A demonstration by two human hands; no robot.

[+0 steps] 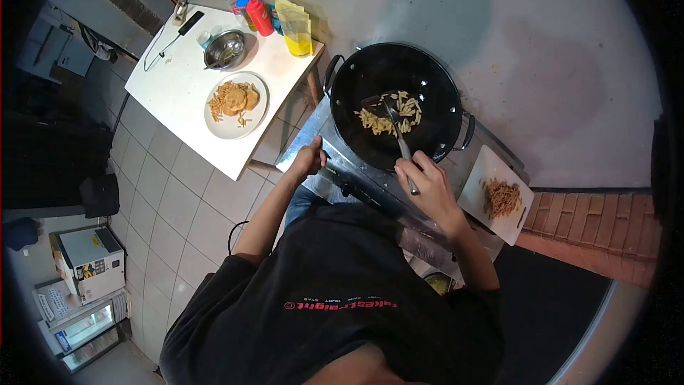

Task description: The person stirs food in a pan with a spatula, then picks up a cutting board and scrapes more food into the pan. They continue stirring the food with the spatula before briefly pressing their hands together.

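My right hand [427, 185] is closed around the grey handle of a spatula [403, 145], whose dark blade rests inside a large black wok [434, 78]. Pale, cut strips of food [405, 114] lie in a loose heap at the wok's bottom, around the blade. I cannot make out for certain what food they are. My left hand [308, 159] hovers near the stove's left front, fingers curled in a loose fist with nothing visible in them. The wok sits on a metal stove [328, 132], one loop handle to each side.
Right of the stove, a white cutting board [470, 196] carries chopped brownish-orange food [502, 198]. On the white table [178, 93] at left are a plate of food [221, 128], a metal bowl [226, 50], a red squeeze bottle [259, 17] and a yellow pouch [298, 36]. Brickwork [584, 221] borders the right.
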